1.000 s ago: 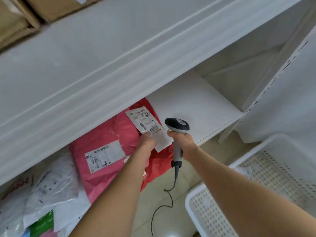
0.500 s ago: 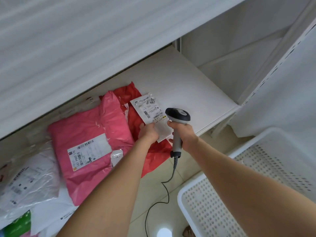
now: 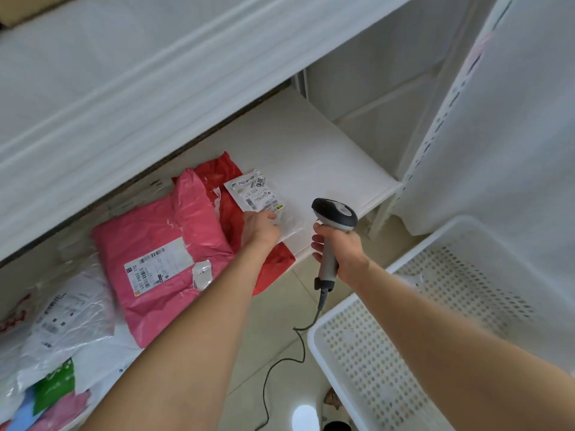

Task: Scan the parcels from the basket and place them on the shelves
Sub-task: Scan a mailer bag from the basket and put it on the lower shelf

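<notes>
Parcels (image 3: 68, 309) in white wrap lay leftmost on the shelf (image 3: 326, 157), then a pink parcel (image 3: 165, 244) partly over the red parcel (image 3: 230, 188), which overhung the shelf's front edge. The left hand (image 3: 259, 227) rested on its label; I couldn't tell whether its grip pinched. The right hand (image 3: 339, 247) clasped the scanner (image 3: 334, 213), now drawn rightward from the label, above the white basket (image 3: 314, 337).

Arms outstretched; right hand (image 3: 340, 250) curled, left hand (image 3: 259, 227) palm-down
</notes>
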`<state>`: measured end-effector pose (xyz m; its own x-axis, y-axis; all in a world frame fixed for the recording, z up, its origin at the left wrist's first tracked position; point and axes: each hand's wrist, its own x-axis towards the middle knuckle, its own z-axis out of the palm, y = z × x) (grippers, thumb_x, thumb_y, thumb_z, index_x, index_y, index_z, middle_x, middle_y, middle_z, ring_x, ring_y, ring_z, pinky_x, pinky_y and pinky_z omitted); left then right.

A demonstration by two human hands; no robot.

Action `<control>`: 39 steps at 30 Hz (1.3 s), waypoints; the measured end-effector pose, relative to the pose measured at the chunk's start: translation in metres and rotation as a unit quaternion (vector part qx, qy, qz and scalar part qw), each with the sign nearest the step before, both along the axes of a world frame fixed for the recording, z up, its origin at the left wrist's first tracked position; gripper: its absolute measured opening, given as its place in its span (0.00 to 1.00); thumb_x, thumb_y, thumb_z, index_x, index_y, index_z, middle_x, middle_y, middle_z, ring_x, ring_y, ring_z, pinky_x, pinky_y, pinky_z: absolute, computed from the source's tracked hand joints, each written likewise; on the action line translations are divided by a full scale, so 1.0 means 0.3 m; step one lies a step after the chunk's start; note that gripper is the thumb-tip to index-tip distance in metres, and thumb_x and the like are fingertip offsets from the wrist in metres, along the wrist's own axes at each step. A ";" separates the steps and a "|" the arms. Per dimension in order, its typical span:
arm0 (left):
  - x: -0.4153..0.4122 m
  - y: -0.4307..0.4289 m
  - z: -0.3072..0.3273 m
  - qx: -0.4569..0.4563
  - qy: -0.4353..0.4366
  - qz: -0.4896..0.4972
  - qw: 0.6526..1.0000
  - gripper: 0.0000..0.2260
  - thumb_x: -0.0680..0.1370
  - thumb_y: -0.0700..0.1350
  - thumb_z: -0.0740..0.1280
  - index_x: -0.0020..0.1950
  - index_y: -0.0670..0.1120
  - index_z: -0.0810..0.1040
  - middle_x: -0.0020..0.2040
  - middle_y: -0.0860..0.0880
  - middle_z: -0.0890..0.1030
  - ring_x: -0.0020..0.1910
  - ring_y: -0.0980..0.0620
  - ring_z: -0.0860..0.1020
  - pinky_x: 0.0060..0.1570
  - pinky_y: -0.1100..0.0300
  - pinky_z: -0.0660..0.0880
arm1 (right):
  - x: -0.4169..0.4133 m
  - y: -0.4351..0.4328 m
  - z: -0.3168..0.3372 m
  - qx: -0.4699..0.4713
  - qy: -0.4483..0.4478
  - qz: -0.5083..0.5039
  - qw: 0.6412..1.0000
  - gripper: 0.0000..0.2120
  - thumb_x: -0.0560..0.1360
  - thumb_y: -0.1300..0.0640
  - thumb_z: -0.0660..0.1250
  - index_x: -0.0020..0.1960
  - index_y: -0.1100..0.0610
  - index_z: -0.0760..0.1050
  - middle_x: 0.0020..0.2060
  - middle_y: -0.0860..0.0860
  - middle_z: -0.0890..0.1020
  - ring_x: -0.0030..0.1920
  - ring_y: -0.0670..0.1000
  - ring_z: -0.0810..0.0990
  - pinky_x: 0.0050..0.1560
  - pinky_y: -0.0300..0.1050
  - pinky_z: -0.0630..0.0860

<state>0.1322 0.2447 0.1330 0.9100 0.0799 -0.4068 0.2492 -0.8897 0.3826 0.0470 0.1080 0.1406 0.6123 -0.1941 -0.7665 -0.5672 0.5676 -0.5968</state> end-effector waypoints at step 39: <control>-0.828 -1.008 -1.256 -0.082 0.304 0.013 0.949 0.28 0.77 0.42 0.69 0.73 0.37 0.60 0.65 0.41 0.72 0.56 0.45 0.73 0.50 0.58 0.69 | -0.755 -0.992 -1.317 -0.021 0.220 -0.110 0.969 0.07 0.74 0.60 0.70 0.48 0.62 0.75 0.34 0.56 0.77 0.32 0.53 0.76 0.45 0.52 0.82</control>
<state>-0.1162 -0.0578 -0.2438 0.5026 -0.0112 -0.8644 0.4890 -0.8209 0.2949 -0.1795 -0.1895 -0.2545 0.1681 -0.3187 -0.9328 -0.6405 0.6840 -0.3491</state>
